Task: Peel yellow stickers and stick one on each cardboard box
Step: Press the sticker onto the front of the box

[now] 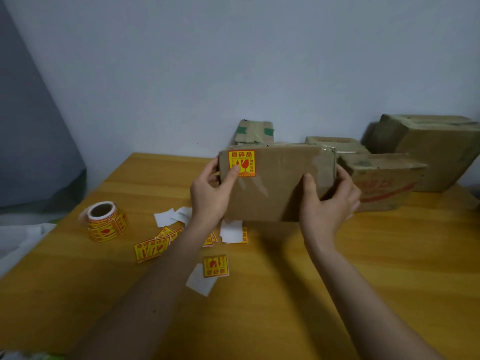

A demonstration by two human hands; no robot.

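The worktop (pixel 337 268) is of yellow-orange wood with visible grain. At 9 o'clock on it stands a sticker roll (pixel 105 221), its core hole facing up. Toward the centre lie loose yellow stickers (pixel 152 249) in a small overlapping heap, with white backing papers (pixel 164 217) just beside them. One single sticker (pixel 216 266) lies at 6 o'clock of the heap, overlapping a white backing sheet (pixel 201 280). At 2 o'clock, cardboard boxes (pixel 384 183) rest against the wall.
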